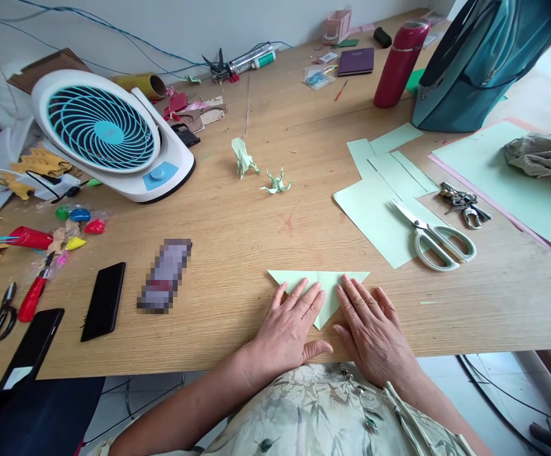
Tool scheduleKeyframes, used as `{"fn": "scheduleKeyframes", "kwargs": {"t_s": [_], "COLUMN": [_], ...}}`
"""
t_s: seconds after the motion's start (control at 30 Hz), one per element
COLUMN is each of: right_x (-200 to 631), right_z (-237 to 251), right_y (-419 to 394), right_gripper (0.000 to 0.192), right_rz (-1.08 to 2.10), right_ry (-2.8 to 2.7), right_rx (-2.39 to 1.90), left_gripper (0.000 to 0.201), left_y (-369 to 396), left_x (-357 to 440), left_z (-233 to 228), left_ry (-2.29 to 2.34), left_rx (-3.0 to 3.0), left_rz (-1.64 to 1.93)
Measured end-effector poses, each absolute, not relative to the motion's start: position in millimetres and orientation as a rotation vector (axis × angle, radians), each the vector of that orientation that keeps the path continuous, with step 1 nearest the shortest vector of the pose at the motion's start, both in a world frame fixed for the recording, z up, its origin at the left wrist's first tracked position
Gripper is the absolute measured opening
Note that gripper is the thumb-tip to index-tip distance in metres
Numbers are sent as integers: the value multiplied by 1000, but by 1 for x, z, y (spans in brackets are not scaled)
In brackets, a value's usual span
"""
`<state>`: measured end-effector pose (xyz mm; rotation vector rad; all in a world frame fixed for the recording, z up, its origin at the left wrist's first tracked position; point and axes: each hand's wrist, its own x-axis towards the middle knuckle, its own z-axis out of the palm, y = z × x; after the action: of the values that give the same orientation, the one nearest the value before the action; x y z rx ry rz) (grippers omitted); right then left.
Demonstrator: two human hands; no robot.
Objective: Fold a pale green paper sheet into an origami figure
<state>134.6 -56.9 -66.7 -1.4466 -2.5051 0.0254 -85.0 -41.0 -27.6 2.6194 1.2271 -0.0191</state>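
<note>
A pale green paper (325, 288), folded into a downward-pointing triangle, lies flat near the table's front edge. My left hand (289, 328) rests palm down on its left half, fingers spread. On the right half, my right hand (373, 329) presses flat the same way. Both hands touch the paper without gripping it. The triangle's lower tip shows between the two hands.
White-handled scissors (434, 237) lie on loose green sheets (375, 212) to the right, beside a key bunch (463, 204). Two small folded paper figures (256, 170) sit mid-table. A fan (109, 133), phones (103, 301) and craft clutter fill the left; a red bottle (401, 62) and teal bag (479, 60) stand behind.
</note>
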Motion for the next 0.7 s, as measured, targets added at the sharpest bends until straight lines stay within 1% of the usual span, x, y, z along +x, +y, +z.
{"fn": "scheduleKeyframes", "kwargs": {"t_s": [0.1,0.2,0.5,0.7], "right_x": [136,138,145,143], "right_z": [-64,-60,-59,-60], "right_y": [-54,-51,-47,-49], "right_gripper": [66,63,70,72], "right_rz": [60,103,-16,-55], "right_ry": [-2483,-2460,-2381,-2320], "right_rx": [-1442,-1462,-1644,-1727], "left_gripper": [84,85,89,86], "left_y": [-39,-38,-37,-34], "left_x": [-72,-61,-53,-53], "left_z": [-28,-32,-43,-40], "left_ry": [1342,1470,1561,1565], "left_rx": [2600,2582,2649,2575], "left_rz": [5,13,43,58]}}
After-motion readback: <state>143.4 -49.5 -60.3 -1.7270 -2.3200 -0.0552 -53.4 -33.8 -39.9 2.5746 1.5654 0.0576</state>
